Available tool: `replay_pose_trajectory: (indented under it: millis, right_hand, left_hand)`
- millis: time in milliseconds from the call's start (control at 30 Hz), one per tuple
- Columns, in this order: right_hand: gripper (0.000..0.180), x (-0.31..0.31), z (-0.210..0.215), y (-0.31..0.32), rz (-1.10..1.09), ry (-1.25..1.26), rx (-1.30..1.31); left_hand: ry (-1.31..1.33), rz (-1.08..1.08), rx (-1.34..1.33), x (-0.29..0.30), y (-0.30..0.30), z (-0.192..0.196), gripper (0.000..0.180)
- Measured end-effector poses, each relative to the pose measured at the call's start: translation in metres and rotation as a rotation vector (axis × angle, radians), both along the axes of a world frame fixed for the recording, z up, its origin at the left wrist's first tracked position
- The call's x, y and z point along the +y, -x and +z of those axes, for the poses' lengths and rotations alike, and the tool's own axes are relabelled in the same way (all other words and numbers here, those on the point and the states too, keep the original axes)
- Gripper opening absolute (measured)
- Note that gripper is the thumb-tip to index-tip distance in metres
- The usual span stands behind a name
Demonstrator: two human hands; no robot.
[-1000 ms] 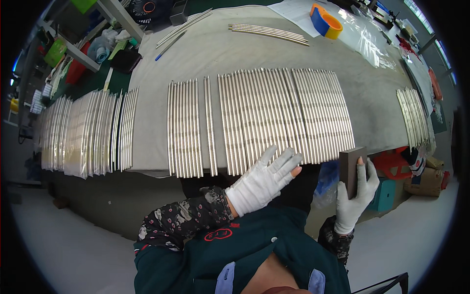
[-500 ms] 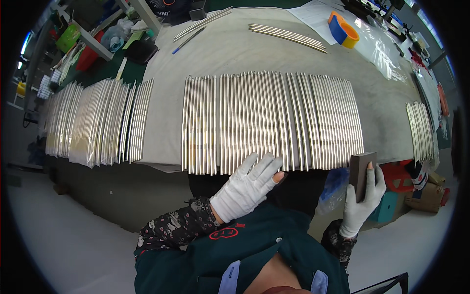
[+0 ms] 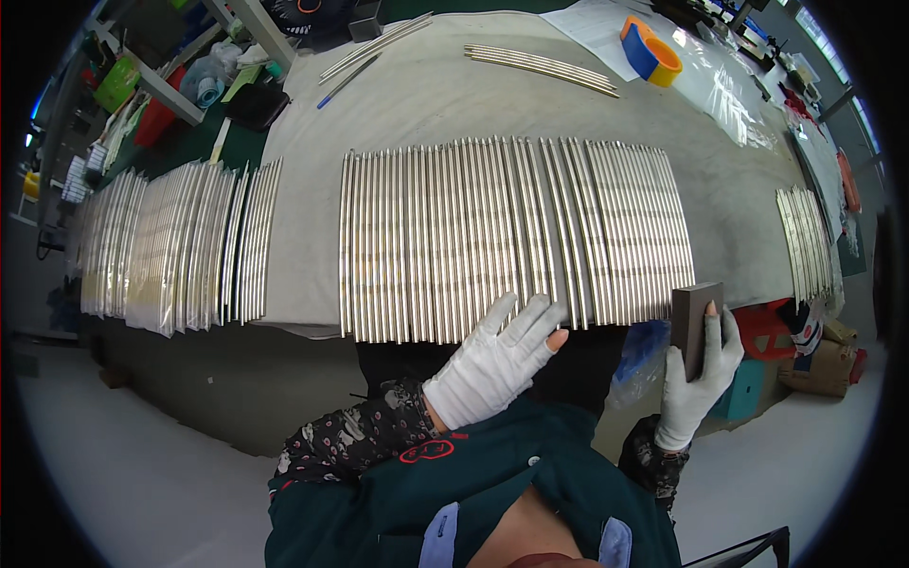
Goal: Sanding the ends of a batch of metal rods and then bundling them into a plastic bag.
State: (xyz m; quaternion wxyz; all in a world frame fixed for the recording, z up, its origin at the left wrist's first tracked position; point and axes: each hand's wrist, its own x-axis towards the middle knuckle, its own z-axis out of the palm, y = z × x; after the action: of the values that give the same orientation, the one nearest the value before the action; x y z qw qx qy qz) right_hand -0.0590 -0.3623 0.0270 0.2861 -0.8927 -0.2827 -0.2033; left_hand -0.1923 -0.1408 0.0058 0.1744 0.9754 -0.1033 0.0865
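Centrally, a wide row of slim, shiny silver metal rods (image 3: pixel 511 237) lies side by side on the grey cloth-covered worktable (image 3: pixel 312 189), spanning from about 9 o'clock to 3 o'clock across the middle of the view, rod ends reaching the near table edge. Left hand (image 3: pixel 497 360), in a white cotton glove with the fingertips cut away, sits at 6 o'clock just below centre: fingers spread and flat, fully open, holding nothing, fingertips resting on or just over the near ends of the rods at the table edge; exact contact cannot be told. Right hand (image 3: pixel 699 374), same kind of glove, at 4 o'clock, off the table edge and clear of the rods: closed around a dark brown rectangular block (image 3: pixel 696 317) held upright, thumb on its front face, fingers wrapped behind. At 9 o'clock, a second batch of silver rods in clear plastic wrap (image 3: pixel 161 246) lies well apart from the main row. At 3 o'clock, a small separate group of rods (image 3: pixel 805 241) near the table's right end. At 12 o'clock, a few loose long rods (image 3: pixel 540 64) lie slanted on the cloth; at 1 o'clock, a blue and orange tape roll (image 3: pixel 651 49) beside clear plastic sheeting (image 3: pixel 734 90). Red and brown boxes (image 3: pixel 805 346) on the floor at 4 o'clock, beyond the block.
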Motion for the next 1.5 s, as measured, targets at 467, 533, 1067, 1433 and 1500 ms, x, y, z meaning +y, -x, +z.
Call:
replay_pose_trajectory:
  millis: [467,533,1067,1433,1500]
  right_hand:
    - [0.066,-0.006,-0.003,-0.008,-0.053,-0.006,-0.025]
    - [0.066,-0.005,-0.004,-0.008,-0.049,-0.015,-0.027]
    - [0.062,-0.023,-0.008,-0.040,-0.145,0.040,-0.177]
    - [0.059,-0.019,-0.009,-0.162,-0.446,0.643,-0.188]
    - [0.061,-0.010,-0.001,-0.144,-0.303,0.540,-0.262]
  left_hand:
    - [-0.021,-0.015,0.033,0.006,0.025,0.006,0.074]
    - [-0.037,-0.017,0.018,0.002,0.021,0.004,0.072]
    - [-0.148,-0.026,-0.126,-0.009,-0.006,-0.003,0.058]
    - [-0.044,0.024,-0.118,-0.008,0.004,0.003,0.073]
    - [-0.052,0.064,-0.095,-0.004,-0.002,0.009,0.075]
